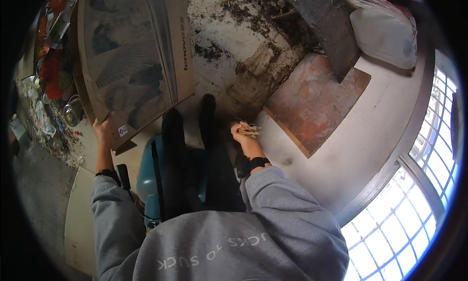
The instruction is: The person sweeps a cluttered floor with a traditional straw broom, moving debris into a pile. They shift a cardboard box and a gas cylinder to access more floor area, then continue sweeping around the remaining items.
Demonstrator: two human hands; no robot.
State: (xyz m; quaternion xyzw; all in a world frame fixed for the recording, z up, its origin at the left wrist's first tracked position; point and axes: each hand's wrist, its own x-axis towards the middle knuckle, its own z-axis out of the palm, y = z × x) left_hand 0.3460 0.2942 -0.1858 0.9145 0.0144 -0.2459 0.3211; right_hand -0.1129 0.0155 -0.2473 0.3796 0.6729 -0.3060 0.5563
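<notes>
A large brown cardboard box (136,52) with dark printed pictures leans up at the left in front of me. My left hand (103,129) is closed on its lower left corner, with the thumb on the printed face. Low in front of my body, my right hand (237,131) is closed round a small bundle of straw-coloured strands (250,131). Whether the strands belong to a brush or another tool, I cannot tell. Beyond that hand lie dark dirt and debris (209,51) on the pale floor.
A reddish-brown board (317,105) lies at the right, with a dark grey panel (324,22) over its far corner. A whitish plastic jug (383,35) stands at the far right. Mixed litter (46,110) is heaped at the left. Between my legs is a teal seat (149,174). Gridded windows (390,232) line the right.
</notes>
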